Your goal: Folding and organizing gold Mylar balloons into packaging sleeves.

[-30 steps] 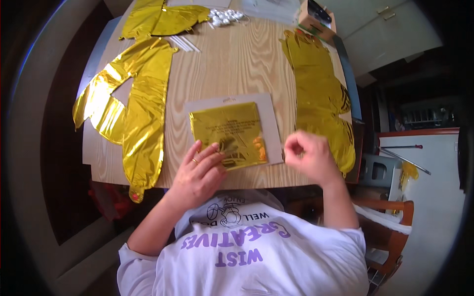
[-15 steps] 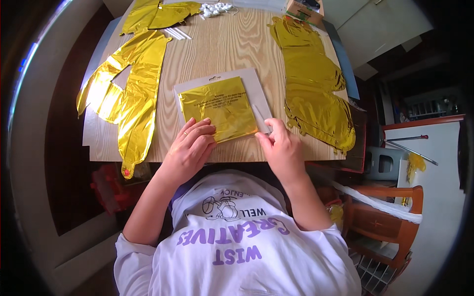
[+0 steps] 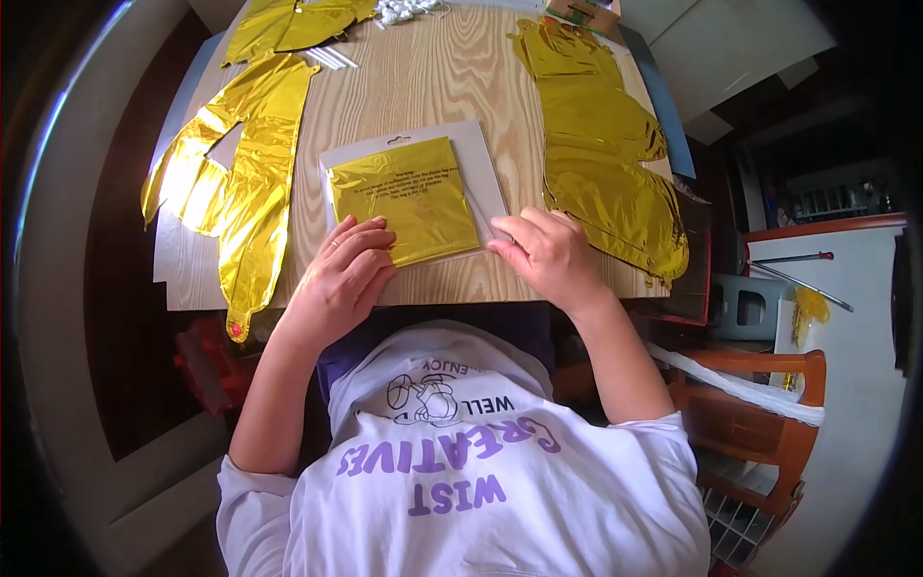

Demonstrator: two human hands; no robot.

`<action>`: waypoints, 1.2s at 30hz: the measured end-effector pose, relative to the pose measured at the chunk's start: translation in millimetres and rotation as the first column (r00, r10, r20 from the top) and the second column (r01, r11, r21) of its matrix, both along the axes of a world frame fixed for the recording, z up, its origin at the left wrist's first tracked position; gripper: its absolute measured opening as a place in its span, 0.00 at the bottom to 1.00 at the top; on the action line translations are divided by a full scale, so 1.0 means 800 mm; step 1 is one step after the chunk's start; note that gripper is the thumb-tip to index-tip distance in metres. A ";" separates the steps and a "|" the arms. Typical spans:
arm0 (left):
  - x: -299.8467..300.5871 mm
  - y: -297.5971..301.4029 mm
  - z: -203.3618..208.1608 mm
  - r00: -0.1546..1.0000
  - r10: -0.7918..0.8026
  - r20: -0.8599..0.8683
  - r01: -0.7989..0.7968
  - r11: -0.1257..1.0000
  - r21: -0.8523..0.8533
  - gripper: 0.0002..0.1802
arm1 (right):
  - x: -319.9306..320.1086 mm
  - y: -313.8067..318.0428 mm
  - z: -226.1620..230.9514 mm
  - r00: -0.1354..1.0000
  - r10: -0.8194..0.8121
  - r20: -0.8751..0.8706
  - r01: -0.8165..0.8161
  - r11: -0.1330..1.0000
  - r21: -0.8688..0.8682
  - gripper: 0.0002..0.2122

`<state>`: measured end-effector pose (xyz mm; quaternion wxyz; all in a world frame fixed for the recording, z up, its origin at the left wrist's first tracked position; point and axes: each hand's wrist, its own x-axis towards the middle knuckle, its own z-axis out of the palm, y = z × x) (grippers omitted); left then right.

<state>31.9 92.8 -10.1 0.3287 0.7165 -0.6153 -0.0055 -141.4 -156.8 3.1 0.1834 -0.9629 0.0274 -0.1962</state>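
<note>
- Since clock positions are read from its centre, the flat gold packet (image 3: 413, 210) is placed first: laid on the wood-grain table (image 3: 423, 87), close to the near edge, turned slightly anticlockwise.
- Its pale backing card (image 3: 484, 173) is exposed along 12 and 3; a hang slot is cut at the top.
- Left hand (image 3: 346, 269), 7-8 o'clock: laid on the packet's lower corner, fingers bent, a ring worn. Whether the edge is gripped cannot be told.
- Right hand (image 3: 546, 252), 4 o'clock: thumb and forefinger tips brought near each other at the packet's lower right corner, other fingers curled. Whether the film is pinched cannot be told.
- Gold foil shape (image 3: 267, 159), 9 o'clock: spread flat, gap enclosed in it, tail hung past the near table edge.
- Crinkled foil piece (image 3: 596, 144), 2-3 o'clock: laid flat.
- Far foil piece (image 3: 288, 29), 11 o'clock: cut off by the frame; white sticks (image 3: 332, 58) laid just beside it.
- White bundle (image 3: 409, 12), 12 o'clock: partly cropped.
- Cardboard box (image 3: 585, 13), 1-2 o'clock: set at the far end, also cropped.
- Off the table: grey stool (image 3: 745, 306) seen between 3 and 4, wooden chair (image 3: 790, 433) at 4.
- White shirt (image 3: 452, 471), 6 o'clock: printed purple and black.
</note>
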 end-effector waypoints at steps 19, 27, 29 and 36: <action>-0.035 -0.083 0.008 0.925 -0.375 -0.055 0.379 0.918 0.119 0.24 | -0.073 0.028 0.002 0.999 -0.027 0.036 0.026 0.999 0.024 0.15; -0.037 -0.079 0.000 0.917 -0.396 -0.035 0.398 0.910 0.113 0.28 | -0.084 0.032 -0.012 0.998 0.014 0.059 -0.008 0.996 -0.087 0.13; -0.036 -0.079 0.000 0.916 -0.398 -0.039 0.400 0.910 0.110 0.28 | -0.084 0.033 -0.013 0.998 0.023 0.050 -0.019 0.996 -0.084 0.13; -0.034 -0.079 0.001 0.916 -0.398 -0.048 0.401 0.907 0.127 0.28 | -0.094 0.065 0.013 0.984 0.175 0.003 -0.172 0.960 0.220 0.09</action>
